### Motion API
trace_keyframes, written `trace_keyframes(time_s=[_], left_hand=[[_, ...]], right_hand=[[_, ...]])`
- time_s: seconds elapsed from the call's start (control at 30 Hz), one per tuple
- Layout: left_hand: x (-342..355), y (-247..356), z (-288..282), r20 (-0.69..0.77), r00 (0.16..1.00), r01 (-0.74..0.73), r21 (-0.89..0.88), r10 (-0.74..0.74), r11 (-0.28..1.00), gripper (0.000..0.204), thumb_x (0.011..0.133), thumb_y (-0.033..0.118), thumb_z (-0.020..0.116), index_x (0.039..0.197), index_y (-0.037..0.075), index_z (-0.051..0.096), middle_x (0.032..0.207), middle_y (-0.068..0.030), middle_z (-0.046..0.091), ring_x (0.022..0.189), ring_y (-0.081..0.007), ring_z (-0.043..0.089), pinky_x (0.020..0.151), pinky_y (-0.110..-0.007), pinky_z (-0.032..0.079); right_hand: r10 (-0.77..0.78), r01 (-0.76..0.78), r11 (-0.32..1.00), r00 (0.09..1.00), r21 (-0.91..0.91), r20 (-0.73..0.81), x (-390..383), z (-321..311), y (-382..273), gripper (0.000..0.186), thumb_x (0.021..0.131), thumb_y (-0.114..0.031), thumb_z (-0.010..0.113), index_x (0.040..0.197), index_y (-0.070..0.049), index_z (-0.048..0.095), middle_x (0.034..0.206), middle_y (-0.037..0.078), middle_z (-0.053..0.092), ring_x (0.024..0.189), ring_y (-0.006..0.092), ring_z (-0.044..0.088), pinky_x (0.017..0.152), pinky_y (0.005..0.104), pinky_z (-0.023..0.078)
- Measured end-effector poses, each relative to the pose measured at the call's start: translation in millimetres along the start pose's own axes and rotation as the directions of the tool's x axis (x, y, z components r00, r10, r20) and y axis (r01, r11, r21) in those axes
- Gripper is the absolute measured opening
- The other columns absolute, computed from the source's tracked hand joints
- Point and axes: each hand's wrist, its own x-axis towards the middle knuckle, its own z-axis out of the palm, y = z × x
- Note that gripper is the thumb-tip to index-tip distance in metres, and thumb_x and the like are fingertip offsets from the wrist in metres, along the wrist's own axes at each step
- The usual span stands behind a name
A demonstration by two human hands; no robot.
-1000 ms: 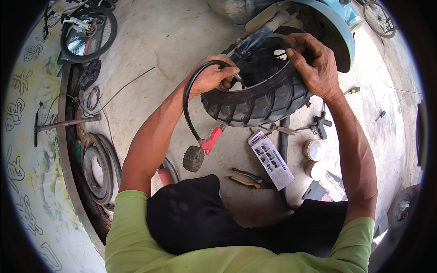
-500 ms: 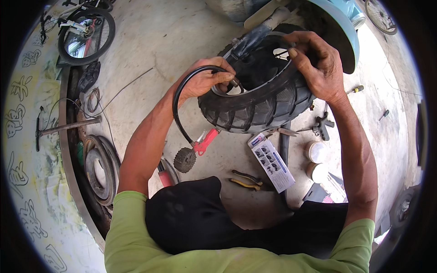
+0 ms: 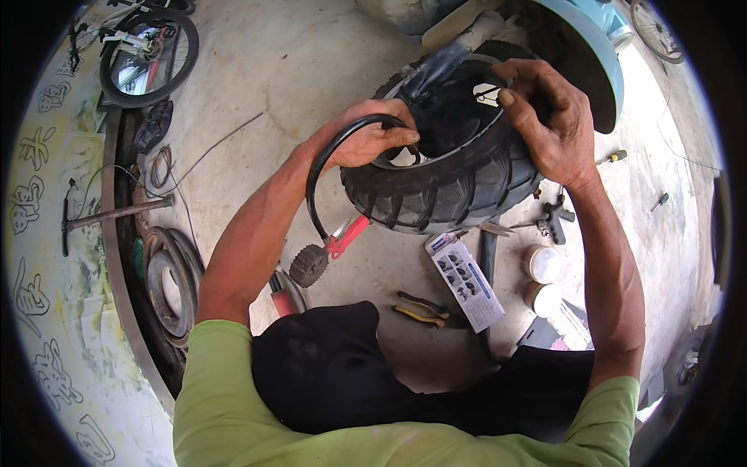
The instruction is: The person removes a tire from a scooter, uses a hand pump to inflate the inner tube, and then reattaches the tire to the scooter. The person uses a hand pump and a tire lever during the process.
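Note:
My left hand (image 3: 373, 132) grips the end of a black hose (image 3: 317, 167) inside the wheel, its fingertips partly hidden. The hose curves down to a red-handled inflator (image 3: 346, 236) with a dark, ribbed gauge (image 3: 309, 265), hanging below the tire. The chunky black tire (image 3: 436, 198) is mounted on a vehicle under a dark fork (image 3: 436, 70). My right hand (image 3: 548, 121) rests at the upper right of the rim, thumb and forefinger closed by a small dark piece too hidden to name.
A light-blue fender (image 3: 603, 62) curves behind the tire. Below lie a boxed item (image 3: 464, 282), pliers (image 3: 419, 310), two tubs (image 3: 541, 263), a black-handled tool (image 3: 554, 219) and screwdrivers (image 3: 617, 156). Leftward are bicycle wheels (image 3: 146, 58), a T-shaped bar (image 3: 117, 210) and tire rings (image 3: 167, 284).
Both my hands have shifted slightly right along with the tire. The hose end is more hidden under my left thumb, and the hanging inflator has swung a little.

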Motion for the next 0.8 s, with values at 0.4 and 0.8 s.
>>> trace_keyframes(time_s=[0.4, 0.8], left_hand=[[-3.4, -21.3, 20.3, -0.094, 0.990, -0.118, -0.130, 0.106, 0.985, 0.046, 0.103, 0.047, 0.067, 0.105, 0.001, 0.066, 0.097, -0.0069, 0.062, 0.090, -0.0187, 0.059, 0.082, -0.035, 0.049], [-3.8, -19.5, 23.4, -0.081, 0.996, 0.030, -0.223, -0.049, 0.974, 0.044, 0.108, 0.043, 0.058, 0.105, 0.000, 0.064, 0.091, -0.0119, 0.066, 0.089, -0.0226, 0.064, 0.081, -0.038, 0.051]], right_hand=[[0.047, -0.048, 0.998, 0.999, 0.029, 0.022, 3.0, -4.5, 0.0, 0.028, 0.095, -0.013, 0.068, 0.120, -0.001, 0.071, 0.083, 0.003, 0.069, 0.077, 0.0086, 0.062, 0.078, 0.0262, 0.051], [0.034, -0.034, 0.999, 0.999, 0.007, 0.001, 0.5, -1.6, -0.8, 0.030, 0.094, -0.016, 0.069, 0.120, 0.000, 0.071, 0.078, 0.002, 0.065, 0.075, 0.0082, 0.058, 0.077, 0.0258, 0.050]])
